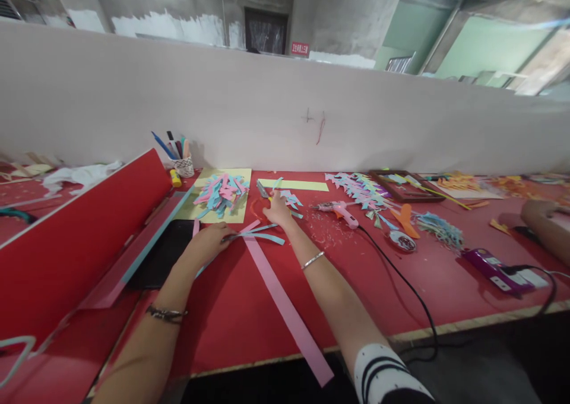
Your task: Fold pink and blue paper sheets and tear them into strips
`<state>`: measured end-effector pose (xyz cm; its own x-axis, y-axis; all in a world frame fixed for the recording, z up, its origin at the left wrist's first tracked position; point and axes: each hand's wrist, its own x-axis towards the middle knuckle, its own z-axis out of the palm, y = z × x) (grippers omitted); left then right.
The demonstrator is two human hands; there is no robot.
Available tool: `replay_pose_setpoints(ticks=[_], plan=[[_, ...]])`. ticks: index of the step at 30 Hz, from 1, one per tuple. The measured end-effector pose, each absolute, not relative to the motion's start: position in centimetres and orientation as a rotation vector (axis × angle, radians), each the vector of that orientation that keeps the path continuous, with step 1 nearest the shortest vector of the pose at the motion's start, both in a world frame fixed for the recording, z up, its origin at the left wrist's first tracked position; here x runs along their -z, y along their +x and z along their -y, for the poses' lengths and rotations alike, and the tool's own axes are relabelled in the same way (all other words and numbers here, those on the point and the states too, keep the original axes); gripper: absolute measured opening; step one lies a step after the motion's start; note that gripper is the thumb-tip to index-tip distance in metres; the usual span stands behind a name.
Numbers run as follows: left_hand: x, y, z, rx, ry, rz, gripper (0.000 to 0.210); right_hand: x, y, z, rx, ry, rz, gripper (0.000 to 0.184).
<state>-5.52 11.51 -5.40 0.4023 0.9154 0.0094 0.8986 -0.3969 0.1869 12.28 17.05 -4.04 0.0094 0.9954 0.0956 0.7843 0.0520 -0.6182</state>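
My left hand (209,245) is closed low over the red table, its fingers around the ends of several light blue paper strips (267,236) that fan out to the right. A dark object at its fingertips is too small to make out. My right hand (278,209) reaches farther forward, fingers bent at the near end of a small grey tool (262,188) with a bit of yellow; its kind is unclear. Short blue and pink paper pieces (291,200) lie beside that hand. From between my hands a long pink paper strip (285,303) runs past the table's front edge.
Cut paper pieces (222,193) are heaped on a yellow sheet, near a black tray (164,258) and a pen cup (183,166). A pink glue gun (341,212) trails a black cord. Rightward are fringed paper, a purple power strip (494,269) and another person's arm (545,229).
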Motion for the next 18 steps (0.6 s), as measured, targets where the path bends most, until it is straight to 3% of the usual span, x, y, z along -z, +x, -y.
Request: replay_pose_setpoints(ticks=[12,18], plan=[[4.8,-5.3,-11.4,-0.123,2.507,-1.638,0.026,4.4,10.2,-19.4,-0.527,-1.792,1.875,0.026],[5.1,-5.4,-11.4,-0.14,2.509,-1.669,0.026,2.0,11.7,-19.0,-0.48,-1.617,1.963,0.022]])
